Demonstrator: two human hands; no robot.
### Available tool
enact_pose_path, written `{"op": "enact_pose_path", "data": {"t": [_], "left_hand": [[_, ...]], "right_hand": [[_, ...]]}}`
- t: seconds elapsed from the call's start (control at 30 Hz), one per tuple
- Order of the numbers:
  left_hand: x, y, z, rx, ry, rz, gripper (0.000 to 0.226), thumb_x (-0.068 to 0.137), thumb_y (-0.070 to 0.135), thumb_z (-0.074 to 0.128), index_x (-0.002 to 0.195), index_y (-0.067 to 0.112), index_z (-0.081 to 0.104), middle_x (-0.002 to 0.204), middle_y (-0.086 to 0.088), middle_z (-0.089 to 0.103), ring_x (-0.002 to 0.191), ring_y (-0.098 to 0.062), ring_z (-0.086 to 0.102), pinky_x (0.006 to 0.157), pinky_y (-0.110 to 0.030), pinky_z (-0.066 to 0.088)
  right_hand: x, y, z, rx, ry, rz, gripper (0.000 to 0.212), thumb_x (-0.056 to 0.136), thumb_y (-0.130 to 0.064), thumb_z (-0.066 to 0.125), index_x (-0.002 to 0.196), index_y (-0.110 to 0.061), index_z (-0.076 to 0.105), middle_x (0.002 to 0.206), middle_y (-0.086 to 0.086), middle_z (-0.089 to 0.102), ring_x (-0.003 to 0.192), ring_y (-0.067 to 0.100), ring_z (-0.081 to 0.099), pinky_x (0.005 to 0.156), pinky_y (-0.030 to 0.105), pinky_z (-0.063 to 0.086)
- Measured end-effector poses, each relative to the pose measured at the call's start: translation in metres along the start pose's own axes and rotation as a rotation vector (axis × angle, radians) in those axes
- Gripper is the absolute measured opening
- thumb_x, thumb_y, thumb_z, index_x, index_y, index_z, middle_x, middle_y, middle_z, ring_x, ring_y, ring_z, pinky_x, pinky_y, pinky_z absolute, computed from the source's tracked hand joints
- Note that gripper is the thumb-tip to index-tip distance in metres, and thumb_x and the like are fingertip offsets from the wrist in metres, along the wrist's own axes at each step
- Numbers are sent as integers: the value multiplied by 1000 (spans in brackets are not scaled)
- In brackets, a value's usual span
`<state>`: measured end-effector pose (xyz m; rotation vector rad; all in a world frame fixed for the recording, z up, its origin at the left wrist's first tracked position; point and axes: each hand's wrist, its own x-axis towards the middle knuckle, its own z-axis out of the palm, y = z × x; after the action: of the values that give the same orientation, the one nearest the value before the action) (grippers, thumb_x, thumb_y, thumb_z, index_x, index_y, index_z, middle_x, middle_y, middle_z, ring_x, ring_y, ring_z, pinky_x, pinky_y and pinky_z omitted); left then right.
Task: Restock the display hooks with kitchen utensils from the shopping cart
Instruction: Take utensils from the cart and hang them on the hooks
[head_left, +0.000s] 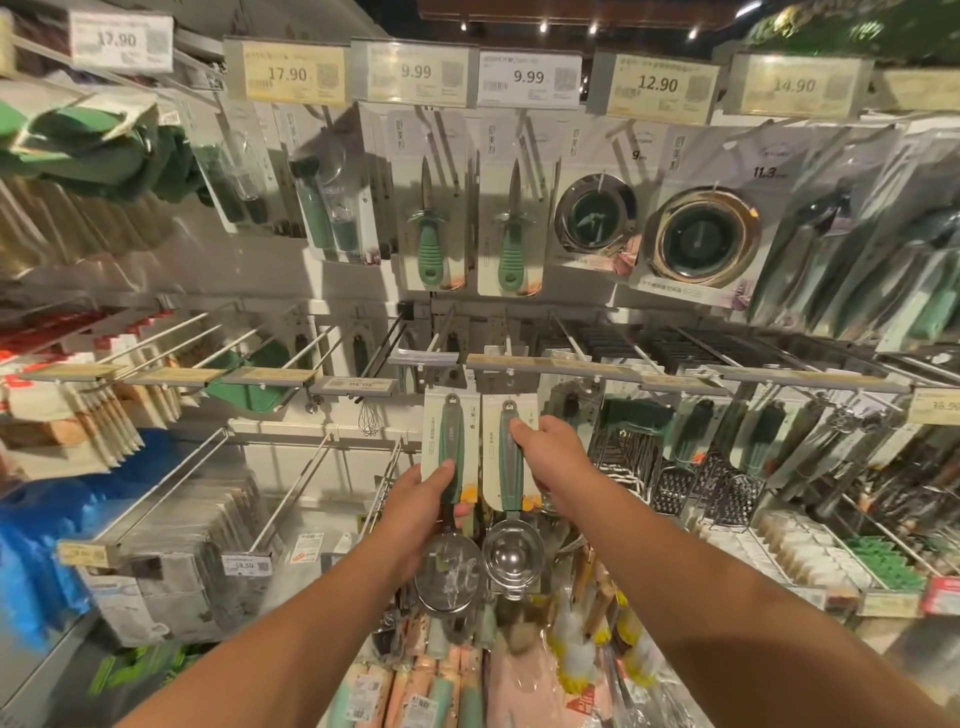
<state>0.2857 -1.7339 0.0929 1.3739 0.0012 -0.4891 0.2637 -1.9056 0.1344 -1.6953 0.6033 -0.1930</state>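
Head view: below the price rail (675, 375), our left hand (415, 506) and right hand (556, 457) each gripped a carded scoop (451, 447), (511, 457), mid-hanging; next, we judged, threading holes onto hooks.

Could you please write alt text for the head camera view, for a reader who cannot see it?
Two bare hands hold packaged green-handled scoops up to a store's hook display: the left hand grips the left scoop, the right hand the right scoop. Green-handled knives and price tags hang above.
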Motion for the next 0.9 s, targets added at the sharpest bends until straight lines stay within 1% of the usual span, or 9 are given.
{"op": "enact_pose_path", "data": {"t": [0.17, 0.27, 0.33, 0.43, 0.53, 0.6, 0.63, 0.73, 0.9], "left_hand": [[5, -3, -5, -15, 12, 4, 9, 106, 29, 59, 105, 21, 55, 98, -8, 70, 74, -21, 66, 64, -34, 56], [7, -5, -7, -11, 43, -20, 50, 103, 34, 63, 143, 12, 44, 109, -10, 69, 76, -21, 68, 62, -34, 56], [5, -5, -8, -7, 65, -20, 60, 100, 39, 67, 149, 13, 44, 112, -12, 72, 80, -23, 71, 65, -36, 59], [6, -9, -13, 13, 61, -14, 63, 95, 47, 69, 147, 18, 49, 125, -15, 72, 91, -29, 74, 72, -40, 61], [7, -12, -14, 32, 55, -21, 52, 98, 43, 68, 140, 16, 54, 111, -10, 77, 81, -22, 76, 69, -36, 60], [6, -16, -14, 58, 45, -56, 59, 91, 51, 73, 137, 16, 58, 115, -10, 77, 93, -27, 76, 82, -45, 62], [4, -16, -12, 78, 35, -57, 50, 95, 47, 70, 133, 16, 61, 113, -10, 78, 96, -29, 76, 84, -46, 62], [-2, -20, -10, 84, -3, -66, 23, 104, 31, 61, 121, 17, 68, 101, -9, 80, 85, -26, 75, 69, -37, 59], [-8, -26, -6, 147, -61, -65, 26, 102, 33, 65, 122, 18, 70, 104, -5, 80, 88, -23, 76, 69, -33, 57]], "right_hand": [[13, -3, 4, 10, -2, 2, 68, 106, -42, 52, 161, -9, 27, 166, 10, 32, 150, 33, 33, 120, 48, 32], [19, -4, 6, -39, -13, 40, 68, 106, -44, 52, 159, -6, 31, 163, 11, 36, 148, 35, 37, 117, 45, 34], [22, 0, 7, -38, -19, 90, 68, 106, -45, 53, 157, -4, 33, 159, 14, 41, 143, 37, 42, 113, 45, 38], [20, 11, 6, -61, -50, 165, 67, 105, -43, 56, 156, -6, 34, 150, 15, 50, 134, 36, 50, 108, 47, 44], [12, 18, 7, 11, -121, 209, 51, 104, -38, 57, 144, -7, 50, 98, 6, 62, 84, 20, 60, 66, 32, 53], [7, 24, 8, 42, -158, 205, 40, 103, -38, 60, 134, -11, 57, 103, 1, 69, 90, 16, 67, 75, 32, 60], [4, 27, 9, 40, -166, 193, 38, 103, -39, 61, 132, -14, 59, 109, 1, 72, 96, 16, 71, 83, 33, 62], [-3, 34, 12, 59, -192, 139, 37, 101, -41, 64, 127, -15, 64, 111, 2, 75, 96, 15, 75, 79, 31, 63], [-14, 41, 16, 56, -210, 64, 45, 94, -50, 70, 121, -15, 69, 118, 5, 75, 106, 21, 72, 88, 40, 63]]}}
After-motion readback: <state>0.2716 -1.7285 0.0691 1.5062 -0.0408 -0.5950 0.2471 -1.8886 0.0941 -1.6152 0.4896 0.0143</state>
